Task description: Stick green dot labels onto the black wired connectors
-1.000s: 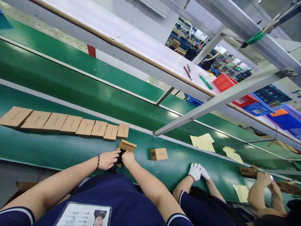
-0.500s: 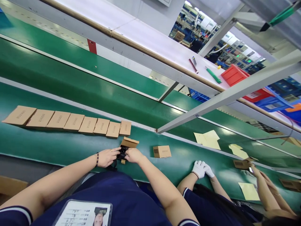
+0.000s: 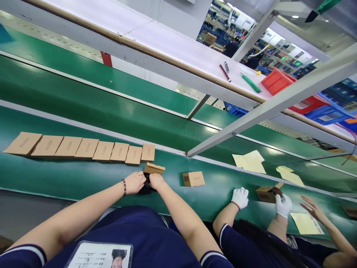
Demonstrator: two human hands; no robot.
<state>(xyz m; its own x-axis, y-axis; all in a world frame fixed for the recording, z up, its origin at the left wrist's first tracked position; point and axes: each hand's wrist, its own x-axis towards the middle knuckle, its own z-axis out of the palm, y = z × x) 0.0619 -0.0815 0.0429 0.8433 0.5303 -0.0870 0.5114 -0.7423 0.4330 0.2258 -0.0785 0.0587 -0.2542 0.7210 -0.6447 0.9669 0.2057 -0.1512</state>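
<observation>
My left hand [image 3: 134, 182] and my right hand [image 3: 156, 181] meet at the near edge of the green belt [image 3: 83, 178]. Both have their fingers closed on a small black item [image 3: 145, 188] that sits in an open brown carton [image 3: 154, 169], whose flap stands up behind them. A row of several closed brown cartons [image 3: 83, 148] lies on the belt just beyond and to the left of my hands. One more closed carton [image 3: 193, 179] lies alone to the right of my right hand.
A co-worker's white-gloved hands [image 3: 240, 197] hold another open carton [image 3: 267, 193] further right, and a third person's bare hand [image 3: 311, 207] reaches over a yellow sheet [image 3: 306, 223]. More yellow sheets [image 3: 251, 160] lie on the belt. A metal frame bar [image 3: 251, 115] crosses overhead.
My hands have stayed on the black item in the open carton and shifted only slightly. The gloved co-worker has spread their hands and taken hold of an open carton on the right.
</observation>
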